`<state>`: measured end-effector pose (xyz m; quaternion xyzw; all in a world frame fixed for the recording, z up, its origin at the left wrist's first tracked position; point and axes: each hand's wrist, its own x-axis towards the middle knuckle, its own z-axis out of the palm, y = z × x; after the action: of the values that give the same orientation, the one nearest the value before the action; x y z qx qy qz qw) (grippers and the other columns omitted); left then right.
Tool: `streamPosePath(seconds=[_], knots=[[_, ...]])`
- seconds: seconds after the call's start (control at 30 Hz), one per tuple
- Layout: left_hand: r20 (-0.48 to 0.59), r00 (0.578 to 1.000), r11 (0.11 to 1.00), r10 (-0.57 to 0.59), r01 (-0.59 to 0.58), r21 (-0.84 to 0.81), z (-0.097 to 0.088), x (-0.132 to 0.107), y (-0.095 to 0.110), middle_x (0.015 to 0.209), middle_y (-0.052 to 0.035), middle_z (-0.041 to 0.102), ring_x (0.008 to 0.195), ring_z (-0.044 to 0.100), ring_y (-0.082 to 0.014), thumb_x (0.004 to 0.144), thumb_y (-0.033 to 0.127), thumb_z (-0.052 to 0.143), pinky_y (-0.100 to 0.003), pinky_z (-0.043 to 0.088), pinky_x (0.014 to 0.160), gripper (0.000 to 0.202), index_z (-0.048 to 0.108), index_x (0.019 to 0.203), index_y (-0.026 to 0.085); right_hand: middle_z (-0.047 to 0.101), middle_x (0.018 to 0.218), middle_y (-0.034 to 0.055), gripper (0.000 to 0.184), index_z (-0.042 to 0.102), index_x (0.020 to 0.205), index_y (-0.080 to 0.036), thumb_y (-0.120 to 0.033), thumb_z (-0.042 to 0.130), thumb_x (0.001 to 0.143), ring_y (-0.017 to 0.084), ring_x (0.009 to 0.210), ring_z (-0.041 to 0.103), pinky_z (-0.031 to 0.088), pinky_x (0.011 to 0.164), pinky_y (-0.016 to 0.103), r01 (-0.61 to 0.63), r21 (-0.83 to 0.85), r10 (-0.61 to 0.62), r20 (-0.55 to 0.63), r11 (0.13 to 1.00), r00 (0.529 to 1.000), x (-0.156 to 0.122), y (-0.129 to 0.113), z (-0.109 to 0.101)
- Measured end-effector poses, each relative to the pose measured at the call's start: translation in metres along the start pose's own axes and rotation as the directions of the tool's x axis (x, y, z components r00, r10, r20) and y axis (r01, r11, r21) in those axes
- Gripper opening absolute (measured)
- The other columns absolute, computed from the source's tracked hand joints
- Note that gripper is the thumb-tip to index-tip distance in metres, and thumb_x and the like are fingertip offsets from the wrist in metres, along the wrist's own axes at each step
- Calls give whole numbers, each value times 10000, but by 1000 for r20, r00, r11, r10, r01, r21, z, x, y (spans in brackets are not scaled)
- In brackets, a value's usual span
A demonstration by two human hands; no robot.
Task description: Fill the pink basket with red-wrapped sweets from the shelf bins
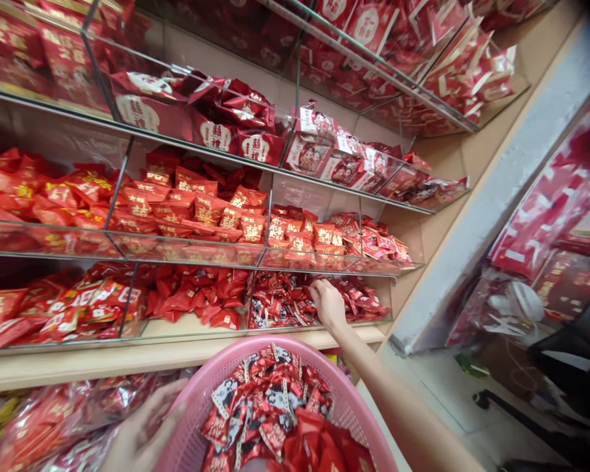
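Observation:
A pink plastic basket (373, 419) is at the bottom centre, holding small red, black and white candy packets (270, 393) and plain shiny red packets (319, 446). My left hand (147, 426) grips the basket's left side, its fingers slightly blurred. My right hand (328, 303) reaches over the basket into a bottom-shelf compartment. Its fingers are curled down at the small red and black candy packets (285, 298) there. The fingertips are partly hidden, so what they pinch cannot be made out.
Clear dividers and front strips (191, 259) split the shelves into compartments of red packets (196, 210). Larger bags (49, 426) lie below the bottom shelf board (93, 360). At right are a wall edge (452, 275), tiled floor (432, 387) and a black chair leg (521, 419).

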<state>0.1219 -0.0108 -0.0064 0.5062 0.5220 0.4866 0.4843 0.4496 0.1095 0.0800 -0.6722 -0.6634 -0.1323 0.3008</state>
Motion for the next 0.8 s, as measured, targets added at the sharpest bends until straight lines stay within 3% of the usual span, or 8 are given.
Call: streamPosePath(seconds=[0.17, 0.27, 0.33, 0.4, 0.53, 0.6, 0.67, 0.8], knots=[[11, 1000, 1000, -7, 7, 24, 0, -1, 7, 1012, -86, 698, 1021, 596, -304, 514, 605, 687, -385, 453, 932, 501, 634, 827, 218, 633, 698, 6, 199, 558, 811, -232, -335, 407, 889, 148, 625, 592, 363, 562, 219, 34, 104, -34, -2, 994, 999, -12, 9, -13], [1, 1000, 999, -2, 2, 32, -2, 0, 11, 1005, -88, 705, 1008, 606, -296, 510, 610, 688, -368, 465, 917, 515, 645, 830, 208, 589, 558, -25, 220, 517, 846, -228, -389, 376, 896, 132, 476, 560, 391, 500, 212, -15, 407, -8, 55, 913, 998, -24, 9, -16], [-17, 1000, 999, 4, -3, 36, -2, 1, 17, 1017, -90, 704, 1004, 610, -291, 504, 609, 691, -364, 463, 918, 546, 654, 864, 200, 600, 583, -16, 214, 499, 855, -221, -408, 399, 884, 134, 487, 577, 423, 491, 213, -56, 621, -1, 91, 782, 996, -35, 4, -19], [-54, 998, 999, 19, -16, 50, 1, 2, 26, 1014, -88, 708, 997, 613, -291, 488, 605, 699, -359, 466, 915, 580, 664, 893, 191, 627, 665, 9, 201, 505, 865, -217, -406, 438, 870, 145, 578, 614, 463, 541, 226, -58, 720, -23, 102, 692, 995, -49, -5, -24], [-107, 992, 998, 68, -65, 24, 15, 3, 49, 1028, -75, 704, 1026, 598, -284, 514, 578, 707, -340, 443, 943, 556, 678, 905, 184, 642, 774, 27, 153, 538, 894, -221, -345, 448, 883, 153, 714, 621, 474, 644, 240, 2, 756, -149, 127, 655, 981, -84, -32, -40], [-27, 999, 997, 36, -38, -71, 26, 2, 61, 1047, -79, 692, 1023, 600, -269, 567, 547, 702, -344, 434, 953, 534, 666, 949, 177, 644, 797, 28, 138, 564, 888, -230, -304, 447, 889, 154, 733, 608, 458, 654, 242, 66, 723, -234, 134, 688, 963, -102, -46, -48], [146, 987, 968, -66, 99, -231, 37, 0, 69, 1064, -97, 678, 973, 624, -256, 661, 517, 656, -370, 474, 904, 489, 645, 999, 164, 650, 833, 29, 141, 590, 920, -246, -263, 453, 889, 158, 750, 600, 450, 674, 251, 163, 697, -345, 129, 698, 930, -117, -58, -55], [439, 880, 829, -180, 376, -413, 51, -4, 76, 978, -104, 690, 801, 666, -211, 793, 413, 572, -365, 548, 703, 342, 618, 1024, 165, 656, 908, 39, 209, 594, 1018, -268, -213, 436, 893, 169, 806, 600, 457, 716, 270, 279, 734, -527, 125, 619, 840, -137, -72, -62]])
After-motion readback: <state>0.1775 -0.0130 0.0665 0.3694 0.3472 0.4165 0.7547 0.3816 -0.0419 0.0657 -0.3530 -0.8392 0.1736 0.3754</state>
